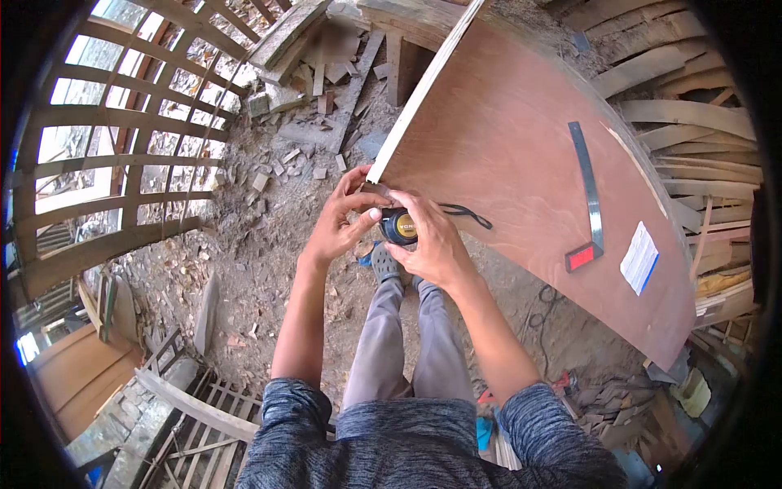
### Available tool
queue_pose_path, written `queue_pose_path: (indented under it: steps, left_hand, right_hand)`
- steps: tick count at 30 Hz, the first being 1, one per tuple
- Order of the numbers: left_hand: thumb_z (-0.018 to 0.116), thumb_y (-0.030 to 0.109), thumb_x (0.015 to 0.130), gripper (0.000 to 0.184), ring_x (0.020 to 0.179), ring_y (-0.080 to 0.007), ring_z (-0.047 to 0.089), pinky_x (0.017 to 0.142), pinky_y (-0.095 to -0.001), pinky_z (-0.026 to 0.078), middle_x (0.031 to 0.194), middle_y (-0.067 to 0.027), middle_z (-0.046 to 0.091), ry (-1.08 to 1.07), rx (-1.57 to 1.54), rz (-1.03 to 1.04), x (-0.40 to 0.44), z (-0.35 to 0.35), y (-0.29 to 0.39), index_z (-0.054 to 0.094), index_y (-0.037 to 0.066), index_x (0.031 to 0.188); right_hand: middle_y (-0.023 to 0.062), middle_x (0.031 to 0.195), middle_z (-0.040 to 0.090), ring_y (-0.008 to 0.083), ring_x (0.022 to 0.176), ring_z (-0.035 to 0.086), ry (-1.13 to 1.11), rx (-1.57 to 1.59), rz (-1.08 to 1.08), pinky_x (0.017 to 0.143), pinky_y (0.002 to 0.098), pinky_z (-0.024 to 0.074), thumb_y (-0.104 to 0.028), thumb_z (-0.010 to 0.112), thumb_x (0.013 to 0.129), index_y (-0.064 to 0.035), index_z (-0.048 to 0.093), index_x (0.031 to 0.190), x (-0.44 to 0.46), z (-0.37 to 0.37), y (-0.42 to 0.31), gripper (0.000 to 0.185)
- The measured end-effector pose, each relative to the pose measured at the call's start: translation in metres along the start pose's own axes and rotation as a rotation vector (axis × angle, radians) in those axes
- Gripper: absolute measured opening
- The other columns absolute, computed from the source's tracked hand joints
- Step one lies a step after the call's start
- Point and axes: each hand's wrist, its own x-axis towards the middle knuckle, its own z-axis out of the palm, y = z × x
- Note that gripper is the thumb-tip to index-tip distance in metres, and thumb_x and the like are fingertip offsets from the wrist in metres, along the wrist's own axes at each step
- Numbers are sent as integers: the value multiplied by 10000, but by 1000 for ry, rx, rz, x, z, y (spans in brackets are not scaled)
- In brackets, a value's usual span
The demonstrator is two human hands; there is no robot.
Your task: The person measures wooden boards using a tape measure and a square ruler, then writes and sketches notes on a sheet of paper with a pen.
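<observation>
Both hands (pixel 437 243) pinched the tape measure (pixel 401 227), label upward, its strap (pixel 470 214) directed lengthwise rightward over the panel (pixel 505 155).

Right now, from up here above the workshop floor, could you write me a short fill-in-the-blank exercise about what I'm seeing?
1. The right hand and left hand are at the tape measure, whose strap is ____.
2. The square on the reddish-brown board has a ____ patch on its handle.
3. The white paper has a ____ strip along one edge.

Missing words: black; red; blue.
</observation>
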Motion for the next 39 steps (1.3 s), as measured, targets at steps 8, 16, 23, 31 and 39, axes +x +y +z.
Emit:
queue_pose_path:
  steps: [8,16,23,31,39]
  left_hand:
    - [798,368,888,339,1418,-335,460,1110,-448,420,1567,-177,409,-15,24,-17,-1,-3,-2,766,63,1033]
    - [818,376,863,376,1351,-274,509,1006,-385,481,1576,-176,408,-13,-64,-54,-1,-2,-7,720,41,1004]
    - [804,421,867,403,1476,-335,370,1180,-476,307,1589,-206,390,1,-22,-57,-2,-2,-4,688,64,1014]
    - [782,351,917,327,1276,-218,513,944,-354,484,1566,-143,408,8,-3,-10,-1,-1,-9,686,55,1020]
    - [705,332,970,264,1287,-228,518,910,-339,515,1554,-126,417,24,-85,-33,0,-4,-11,641,76,977]
  right_hand:
    - [198,1338,598,397,1246,575,-15,14,1,1065,479,482,-141,870,749,-71,435,1454,-1,4,1,831]
    - [203,1356,583,396,1271,562,-11,29,27,1086,475,475,-147,860,758,-76,428,1472,-1,7,3,838]
    - [184,1353,590,376,1269,576,20,33,34,1080,472,479,-136,867,745,-71,443,1461,-3,8,2,835]
    - [185,1345,594,376,1256,583,11,22,42,1076,466,484,-147,864,756,-74,442,1467,-2,8,1,829]
    - [160,1225,615,364,1139,628,17,-114,131,996,446,535,-142,844,773,-155,514,1451,-30,-22,4,754]
